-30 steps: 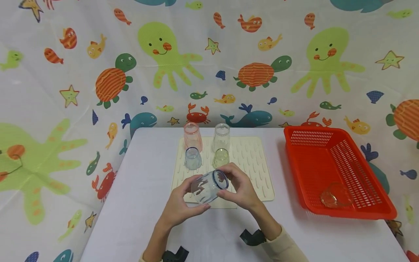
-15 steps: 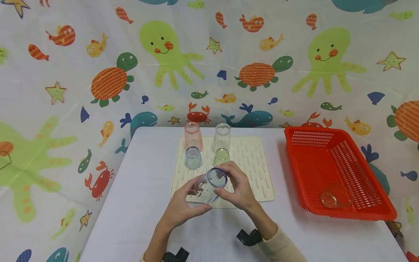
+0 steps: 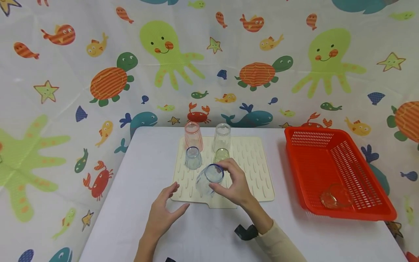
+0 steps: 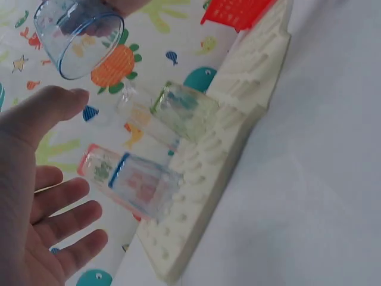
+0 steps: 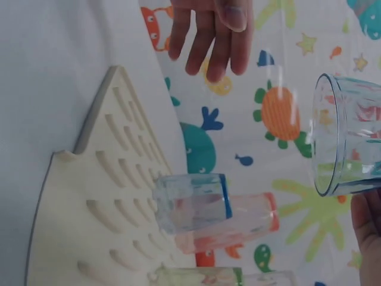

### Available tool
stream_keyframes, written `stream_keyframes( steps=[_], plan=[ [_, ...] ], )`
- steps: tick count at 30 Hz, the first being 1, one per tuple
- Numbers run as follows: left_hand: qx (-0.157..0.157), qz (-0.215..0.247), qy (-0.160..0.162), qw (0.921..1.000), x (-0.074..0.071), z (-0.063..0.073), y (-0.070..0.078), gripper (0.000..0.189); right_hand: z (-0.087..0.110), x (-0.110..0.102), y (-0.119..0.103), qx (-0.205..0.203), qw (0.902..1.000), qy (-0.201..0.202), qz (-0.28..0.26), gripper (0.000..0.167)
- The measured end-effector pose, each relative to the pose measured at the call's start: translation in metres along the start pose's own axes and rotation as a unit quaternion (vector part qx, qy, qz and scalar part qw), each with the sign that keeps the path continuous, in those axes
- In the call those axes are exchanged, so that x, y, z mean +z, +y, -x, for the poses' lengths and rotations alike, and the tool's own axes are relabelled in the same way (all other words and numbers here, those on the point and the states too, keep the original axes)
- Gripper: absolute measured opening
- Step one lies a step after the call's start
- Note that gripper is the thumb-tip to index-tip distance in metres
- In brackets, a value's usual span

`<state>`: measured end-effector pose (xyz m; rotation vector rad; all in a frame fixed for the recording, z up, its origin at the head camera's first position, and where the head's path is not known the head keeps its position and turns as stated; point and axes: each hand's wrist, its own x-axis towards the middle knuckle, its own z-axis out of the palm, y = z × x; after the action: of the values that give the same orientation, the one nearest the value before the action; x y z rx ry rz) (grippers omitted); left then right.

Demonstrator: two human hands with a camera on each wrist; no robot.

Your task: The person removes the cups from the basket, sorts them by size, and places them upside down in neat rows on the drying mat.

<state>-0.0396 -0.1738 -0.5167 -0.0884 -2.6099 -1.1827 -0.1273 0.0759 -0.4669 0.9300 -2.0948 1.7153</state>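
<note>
Over the near part of the cream ridged drying mat (image 3: 255,174), my right hand (image 3: 239,185) grips a pale blue glass (image 3: 203,185) by its blue-ringed end. The glass is tilted, that ring facing up and toward me. To its left, my left hand (image 3: 160,214) is apart from the glass, its fingers spread and nothing in them. In the right wrist view the held glass (image 5: 351,137) is at the right edge, partly cut off. On the mat stand a small blue glass (image 3: 193,160), a small green glass (image 3: 222,154), a tall pink glass (image 3: 193,136) and a tall clear glass (image 3: 222,136).
A red plastic basket (image 3: 353,214) stands on the right of the white table (image 3: 144,160), with a clear glass (image 3: 330,199) lying inside. A sea-animal patterned cloth (image 3: 209,80) hangs behind the table and along its left side.
My left hand has let go of the glass and drawn back down and left. The right hand keeps its grip and has tipped the glass more upright.
</note>
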Motion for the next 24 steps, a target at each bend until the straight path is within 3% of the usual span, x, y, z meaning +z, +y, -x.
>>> stream_keyframes(
  steps=[7,11,14,18,21,24],
  plan=[
    [-0.039,-0.061,0.048,0.9963,0.000,0.007,-0.019,0.074,-0.003,0.008,0.009,0.029,0.9974,0.003,0.066,0.053],
    [-0.057,-0.067,0.059,0.9944,0.007,0.009,-0.031,0.073,-0.005,0.013,0.016,0.039,0.9956,0.005,0.085,0.052],
    [-0.084,-0.071,0.043,0.9930,0.014,0.010,-0.039,0.073,-0.007,0.017,0.021,0.044,0.9949,0.006,0.091,0.052],
    [-0.110,-0.092,-0.003,0.9897,0.024,0.010,-0.049,0.078,-0.007,0.024,0.028,0.065,0.9928,0.002,0.101,0.053],
    [-0.106,-0.111,-0.023,0.9879,0.030,0.009,-0.053,0.082,-0.006,0.030,0.032,0.087,0.9903,-0.008,0.108,0.055],
    [-0.092,-0.127,-0.020,0.9875,0.035,0.008,-0.056,0.083,-0.006,0.035,0.036,0.106,0.9878,-0.019,0.112,0.056]
  ],
)
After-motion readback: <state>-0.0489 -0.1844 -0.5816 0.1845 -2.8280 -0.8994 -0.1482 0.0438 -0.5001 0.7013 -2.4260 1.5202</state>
